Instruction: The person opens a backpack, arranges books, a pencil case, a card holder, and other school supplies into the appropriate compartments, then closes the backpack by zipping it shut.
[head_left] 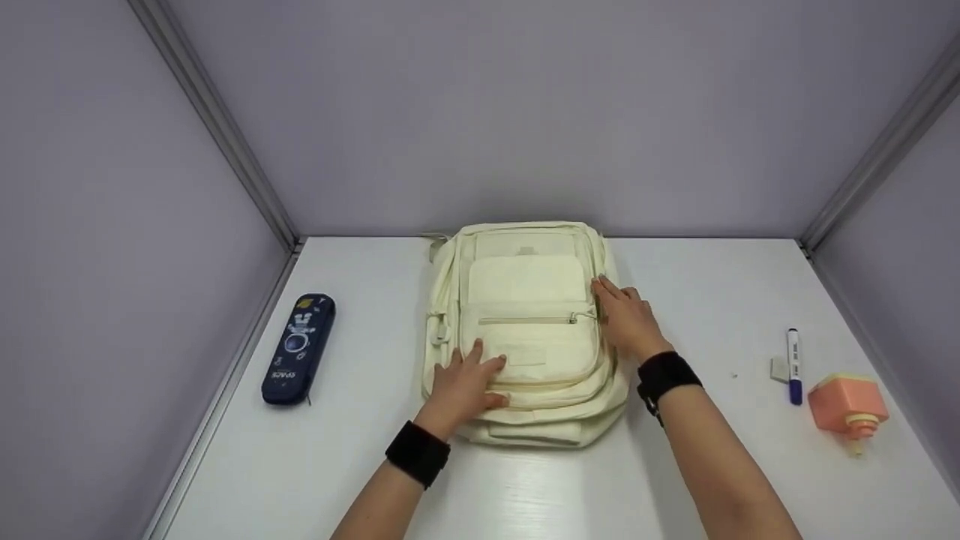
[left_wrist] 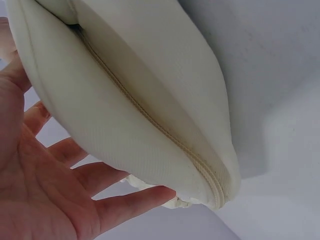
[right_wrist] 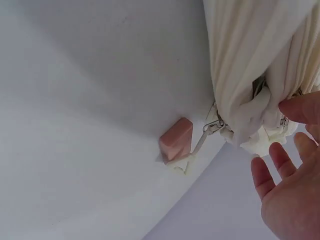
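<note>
A cream backpack lies front side up on the white table, with a zipped pocket across its front. My left hand rests on the pocket's lower left with its fingers spread; the left wrist view shows the palm beside a long zipper. At the backpack's right edge is my right hand, its fingertips touching the side close to the front zipper pull. In the right wrist view the thumb meets the fabric beside the side zippers, while the other fingers are loosely bent.
A dark blue pencil case with an astronaut print lies at the left. On the right are a marker, a small pale block and an orange pump bottle. A reddish block shows beside the backpack. Panels enclose the table.
</note>
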